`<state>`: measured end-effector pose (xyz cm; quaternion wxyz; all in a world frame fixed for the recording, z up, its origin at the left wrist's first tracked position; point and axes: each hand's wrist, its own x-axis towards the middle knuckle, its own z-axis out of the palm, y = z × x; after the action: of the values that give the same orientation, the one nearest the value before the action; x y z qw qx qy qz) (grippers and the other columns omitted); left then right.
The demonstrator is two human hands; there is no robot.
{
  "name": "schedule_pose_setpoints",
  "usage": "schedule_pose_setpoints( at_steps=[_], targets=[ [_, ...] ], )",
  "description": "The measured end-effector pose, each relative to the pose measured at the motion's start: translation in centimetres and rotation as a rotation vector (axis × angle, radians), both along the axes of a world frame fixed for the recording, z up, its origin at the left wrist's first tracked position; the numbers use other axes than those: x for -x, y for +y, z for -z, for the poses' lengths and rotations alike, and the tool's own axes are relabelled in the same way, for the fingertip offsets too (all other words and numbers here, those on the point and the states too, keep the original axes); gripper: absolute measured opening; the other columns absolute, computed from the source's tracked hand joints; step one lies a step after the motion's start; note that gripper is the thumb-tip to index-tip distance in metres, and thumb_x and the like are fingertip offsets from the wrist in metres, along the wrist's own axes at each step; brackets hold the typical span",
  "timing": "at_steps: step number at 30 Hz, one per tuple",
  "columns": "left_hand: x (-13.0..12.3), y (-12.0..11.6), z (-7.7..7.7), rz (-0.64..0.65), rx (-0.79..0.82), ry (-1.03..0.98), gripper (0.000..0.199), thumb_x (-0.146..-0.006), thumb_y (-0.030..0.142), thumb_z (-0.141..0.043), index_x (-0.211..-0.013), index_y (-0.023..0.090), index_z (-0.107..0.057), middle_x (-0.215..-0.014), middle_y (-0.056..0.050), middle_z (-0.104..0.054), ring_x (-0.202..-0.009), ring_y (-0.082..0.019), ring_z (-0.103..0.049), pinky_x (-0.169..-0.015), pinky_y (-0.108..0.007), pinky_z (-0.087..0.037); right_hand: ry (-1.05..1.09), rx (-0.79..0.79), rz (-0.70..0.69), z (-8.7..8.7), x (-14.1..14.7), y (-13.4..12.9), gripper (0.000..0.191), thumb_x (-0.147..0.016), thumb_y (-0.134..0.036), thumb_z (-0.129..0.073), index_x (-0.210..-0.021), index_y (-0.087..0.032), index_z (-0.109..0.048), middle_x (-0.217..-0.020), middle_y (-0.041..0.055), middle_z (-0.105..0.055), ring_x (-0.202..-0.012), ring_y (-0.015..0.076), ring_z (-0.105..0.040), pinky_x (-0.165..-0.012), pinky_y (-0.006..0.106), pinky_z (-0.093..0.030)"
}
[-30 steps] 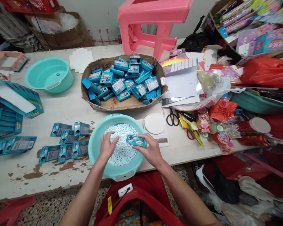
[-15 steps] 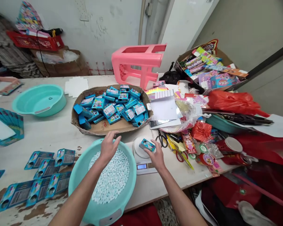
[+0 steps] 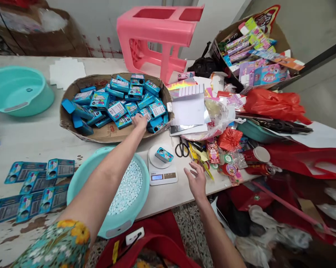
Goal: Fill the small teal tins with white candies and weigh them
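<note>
My left hand [image 3: 139,121] reaches into the cardboard tray [image 3: 112,136], its fingertips at the blue candy boxes [image 3: 99,101]; whether they grip one is hidden. My right hand [image 3: 196,178] is held over the table edge with fingers apart and nothing in it. Between the hands, one blue box [image 3: 164,155] lies on the round plate of a white scale [image 3: 164,176] with a lit display. Under my left forearm stands a green basin [image 3: 145,186] of small pale candies [image 3: 129,188].
Flattened blue boxes [image 3: 60,168] lie at the left, below another green basin [image 3: 17,93]. A pink stool [image 3: 159,29] lies behind the tray. Black scissors [image 3: 181,147], a red bag [image 3: 274,106] and a full carton [image 3: 268,56] crowd the right.
My left hand has moved from above the candy basin into the cardboard tray. My right hand has let go of the blue box on the scale and drawn away. The view has shifted.
</note>
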<state>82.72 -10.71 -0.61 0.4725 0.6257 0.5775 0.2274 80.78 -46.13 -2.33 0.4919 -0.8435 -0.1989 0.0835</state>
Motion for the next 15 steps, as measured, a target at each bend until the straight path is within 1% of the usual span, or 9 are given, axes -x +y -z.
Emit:
schedule_pose_setpoints(
  at_steps=[2, 4, 6, 8, 10, 12, 13, 14, 15],
  targets=[
    [0.8, 0.5, -0.3, -0.056, -0.070, -0.005, 0.025, -0.074, 0.020, -0.061, -0.063, 0.019, -0.038, -0.090, -0.006, -0.052, -0.093, -0.017, -0.048, -0.083, -0.030, -0.037, 0.003, -0.009, 0.019, -0.1, 0.1, -0.1, 0.033, -0.079, -0.041, -0.062, -0.105, -0.020, -0.061, -0.118, 0.0119, -0.054, -0.110, 0.0247, -0.054, -0.084, 0.046, -0.053],
    [2.7, 1.3, -1.2, -0.070, -0.184, -0.050, 0.024, -0.073, 0.016, -0.059, -0.062, 0.019, -0.038, -0.079, -0.002, -0.050, -0.085, -0.015, -0.048, -0.082, -0.028, -0.038, -0.015, -0.029, 0.027, -0.6, 0.4, 0.2, 0.032, -0.079, -0.040, -0.062, -0.104, -0.020, -0.061, -0.117, 0.0117, -0.054, -0.110, 0.0245, -0.054, -0.083, 0.045, -0.053],
    [5.9, 1.8, -2.9, -0.027, -0.310, -0.122, 0.020, -0.072, 0.014, -0.058, -0.064, 0.019, -0.041, -0.071, 0.001, -0.047, -0.079, -0.015, -0.049, -0.080, -0.028, -0.039, -0.040, -0.055, 0.026, -1.6, 1.0, 0.9, 0.031, -0.080, -0.039, -0.062, -0.104, -0.020, -0.061, -0.116, 0.0112, -0.055, -0.108, 0.0238, -0.054, -0.083, 0.044, -0.053],
    [9.7, 0.9, -5.6, 0.060, -0.374, -0.196, 0.015, -0.071, 0.015, -0.061, -0.069, 0.018, -0.047, -0.071, 0.002, -0.048, -0.078, -0.014, -0.050, -0.079, -0.028, -0.040, -0.058, -0.091, 0.006, -3.0, 1.8, 1.9, 0.032, -0.080, -0.037, -0.062, -0.108, -0.020, -0.059, -0.114, 0.0103, -0.056, -0.106, 0.0227, -0.056, -0.084, 0.044, -0.053],
    [13.3, -1.6, -8.8, 0.243, -0.309, -0.287, 0.015, -0.067, 0.015, -0.065, -0.076, 0.017, -0.053, -0.073, 0.003, -0.052, -0.076, -0.014, -0.052, -0.075, -0.026, -0.042, -0.072, -0.144, -0.045, -4.8, 2.8, 3.1, 0.040, -0.079, -0.035, -0.065, -0.116, -0.022, -0.055, -0.117, 0.0100, -0.055, -0.109, 0.0224, -0.055, -0.088, 0.043, -0.051],
    [15.7, -5.3, -11.6, 0.525, -0.163, -0.378, 0.018, -0.063, 0.015, -0.070, -0.076, 0.018, -0.058, -0.073, 0.002, -0.055, -0.072, -0.013, -0.053, -0.070, -0.024, -0.043, -0.079, -0.191, -0.131, -6.6, 3.9, 4.5, 0.059, -0.073, -0.034, -0.072, -0.126, -0.023, -0.047, -0.126, 0.0106, -0.052, -0.116, 0.0241, -0.051, -0.095, 0.045, -0.047],
    [16.4, -7.2, -12.5, 0.683, -0.090, -0.404, 0.018, -0.062, 0.017, -0.072, -0.075, 0.018, -0.060, -0.073, 0.002, -0.057, -0.070, -0.013, -0.054, -0.067, -0.024, -0.043, -0.062, -0.201, -0.186, -7.4, 4.4, 5.0, 0.070, -0.069, -0.034, -0.075, -0.130, -0.024, -0.043, -0.129, 0.0109, -0.051, -0.118, 0.0251, -0.050, -0.097, 0.045, -0.046],
    [16.7, -9.0, -13.1, 0.835, -0.037, -0.424, 0.017, -0.062, 0.019, -0.073, -0.075, 0.018, -0.062, -0.074, 0.001, -0.060, -0.070, -0.014, -0.055, -0.066, -0.024, -0.043, -0.019, -0.199, -0.251, -8.0, 4.8, 5.5, 0.076, -0.066, -0.034, -0.078, -0.132, -0.024, -0.041, -0.130, 0.0109, -0.051, -0.118, 0.0257, -0.051, -0.097, 0.045, -0.046],
    [16.6, -10.5, -13.1, 0.954, 0.004, -0.444, 0.016, -0.064, 0.021, -0.073, -0.078, 0.019, -0.064, -0.076, 0.000, -0.062, -0.071, -0.014, -0.057, -0.066, -0.024, -0.044, 0.044, -0.188, -0.313, -8.4, 5.1, 5.6, 0.078, -0.065, -0.035, -0.078, -0.132, -0.024, -0.041, -0.127, 0.0105, -0.054, -0.114, 0.0257, -0.054, -0.095, 0.045, -0.047]
  ],
)
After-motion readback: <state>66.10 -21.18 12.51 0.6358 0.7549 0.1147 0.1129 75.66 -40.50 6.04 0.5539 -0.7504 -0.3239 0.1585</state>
